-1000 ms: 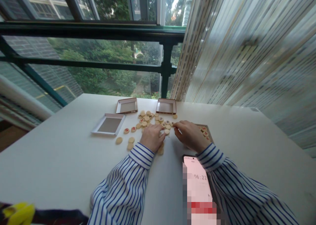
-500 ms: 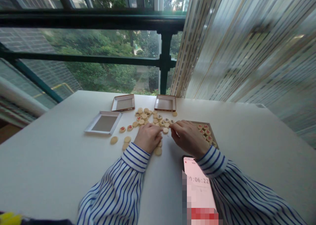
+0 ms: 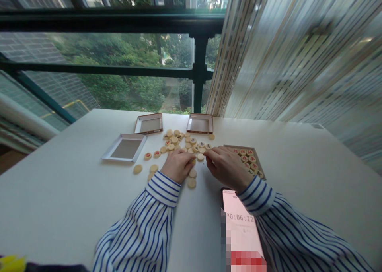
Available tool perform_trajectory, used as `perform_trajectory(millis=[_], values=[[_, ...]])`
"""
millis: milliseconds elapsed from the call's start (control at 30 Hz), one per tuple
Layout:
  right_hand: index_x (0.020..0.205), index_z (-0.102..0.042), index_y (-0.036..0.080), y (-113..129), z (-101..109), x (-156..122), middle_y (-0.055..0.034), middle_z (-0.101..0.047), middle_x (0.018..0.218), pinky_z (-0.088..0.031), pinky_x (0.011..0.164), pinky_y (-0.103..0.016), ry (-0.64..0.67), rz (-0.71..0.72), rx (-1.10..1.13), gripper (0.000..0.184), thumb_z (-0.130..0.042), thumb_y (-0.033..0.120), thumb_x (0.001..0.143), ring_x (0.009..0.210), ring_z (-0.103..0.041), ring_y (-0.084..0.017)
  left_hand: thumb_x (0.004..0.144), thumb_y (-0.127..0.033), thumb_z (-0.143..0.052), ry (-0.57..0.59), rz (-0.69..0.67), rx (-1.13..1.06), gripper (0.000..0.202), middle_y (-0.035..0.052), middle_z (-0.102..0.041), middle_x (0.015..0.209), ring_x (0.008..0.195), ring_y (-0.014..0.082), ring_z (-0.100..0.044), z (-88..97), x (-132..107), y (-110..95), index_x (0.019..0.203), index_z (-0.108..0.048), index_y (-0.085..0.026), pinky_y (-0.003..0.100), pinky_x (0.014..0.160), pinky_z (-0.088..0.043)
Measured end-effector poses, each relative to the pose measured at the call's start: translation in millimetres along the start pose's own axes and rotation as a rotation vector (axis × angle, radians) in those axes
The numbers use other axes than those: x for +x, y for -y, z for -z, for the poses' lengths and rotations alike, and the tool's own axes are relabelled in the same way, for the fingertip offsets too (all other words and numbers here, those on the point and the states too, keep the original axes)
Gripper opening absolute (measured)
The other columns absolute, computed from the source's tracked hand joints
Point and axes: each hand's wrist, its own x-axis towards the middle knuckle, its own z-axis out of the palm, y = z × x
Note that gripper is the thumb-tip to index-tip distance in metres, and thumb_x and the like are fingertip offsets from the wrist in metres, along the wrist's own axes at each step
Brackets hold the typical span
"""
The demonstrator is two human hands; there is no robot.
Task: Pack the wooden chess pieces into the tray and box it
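Note:
My left hand [image 3: 178, 165] rests over the loose wooden xiangqi pieces with its fingers curled; whether one is in its grip is hidden. Just right of its fingertips lies a plain-side-up xiangqi piece [image 3: 200, 157]. My right hand [image 3: 229, 166] is on the other side of that piece, fingers bent inward and tips close to it; what they hold, if anything, cannot be made out. Behind both hands is a loose heap of pieces [image 3: 174, 140], some showing red or black characters. Partly covered by my right hand, a shallow box [image 3: 257, 154] holds rows of pieces with characters up.
A phone [image 3: 238, 204] running a timer lies by my right wrist. Three shallow box parts stand farther back: a white-rimmed one [image 3: 109, 157] at left and two brown-edged ones [image 3: 149, 131] [image 3: 199, 132] near the window. Single pieces [image 3: 137, 169] lie left of my left hand.
Both hands stay nearly in place. The right fingers shift slightly, and a little more of the filled box shows beside that hand. The view moves a touch.

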Motion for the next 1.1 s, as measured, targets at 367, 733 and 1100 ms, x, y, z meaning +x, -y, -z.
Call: perform_trajectory(millis=[367,733,1100], values=[[0.094,-0.060,0.017,-1.5,-0.3,-1.1,-0.0068,-0.063,0.085,-0.032,0.074,-0.029,-0.005,0.011,0.014,0.022,-0.040,0.019,0.087,0.083,-0.052,-0.018,0.076,-0.020,-0.057,-0.074,-0.022,-0.077,0.020,0.0061,-0.068,0.089,0.089,0.0212,-0.055,2.7,0.2,-1.3,0.094,-0.066,-0.018,0.036,0.081,-0.043],[0.095,-0.060,0.017,-2.4,-3.0,-1.6,-0.0061,-0.063,0.086,-0.033,0.074,-0.029,-0.034,0.018,0.020,0.019,-0.043,0.019,0.086,0.083,-0.052,-0.018,0.075,-0.023,-0.060,-0.220,-0.054,-0.208,0.021,0.0089,-0.069,0.091,0.085,0.0207,-0.060,5.7,2.1,0.2,0.094,-0.068,-0.016,0.036,0.080,-0.046],[0.094,-0.060,0.017,-3.1,-3.9,-1.8,-0.0057,-0.063,0.084,-0.033,0.071,-0.030,-0.046,0.018,0.020,0.019,-0.043,0.019,0.085,0.080,-0.052,-0.018,0.075,-0.033,-0.061,-0.234,0.229,-0.633,0.028,0.0096,-0.069,0.094,0.088,0.0193,-0.061,9.5,0.9,-4.4,0.094,-0.070,-0.014,0.030,0.075,-0.048]])
